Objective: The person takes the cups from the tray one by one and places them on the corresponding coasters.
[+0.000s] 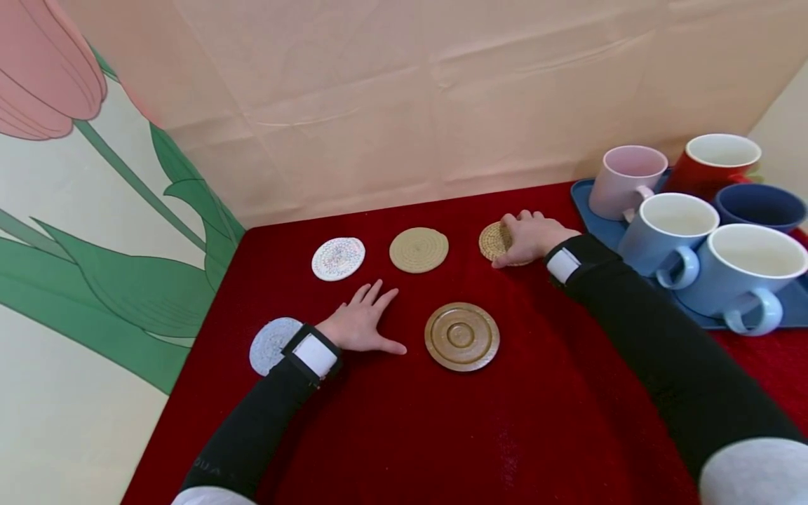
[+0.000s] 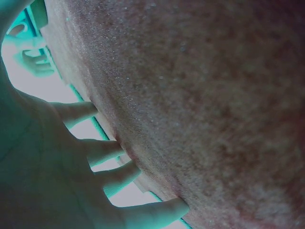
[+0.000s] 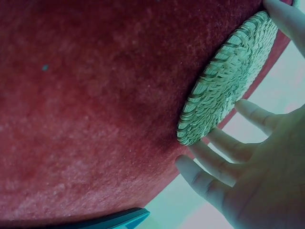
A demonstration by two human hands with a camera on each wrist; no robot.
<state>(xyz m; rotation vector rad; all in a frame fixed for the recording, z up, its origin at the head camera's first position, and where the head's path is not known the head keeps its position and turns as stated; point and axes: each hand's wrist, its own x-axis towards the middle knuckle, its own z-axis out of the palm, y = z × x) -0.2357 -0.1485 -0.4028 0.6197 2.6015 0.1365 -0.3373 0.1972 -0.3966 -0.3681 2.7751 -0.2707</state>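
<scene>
My right hand is over a round woven straw coaster at the back right of the red cloth. In the right wrist view, its spread fingers and thumb reach around the edge of the woven coaster, and some fingertips appear to touch it. The hand hides part of the coaster in the head view. Fingers spread, my left hand rests on the cloth, holding nothing. Behind its wrist lies a pale blue-grey coaster, partly covered. To its right is a brown round coaster with ringed grooves.
A speckled white coaster and a beige coiled coaster lie along the back. At right, a blue tray holds several mugs, including a pink mug and a red mug. A draped wall rises behind.
</scene>
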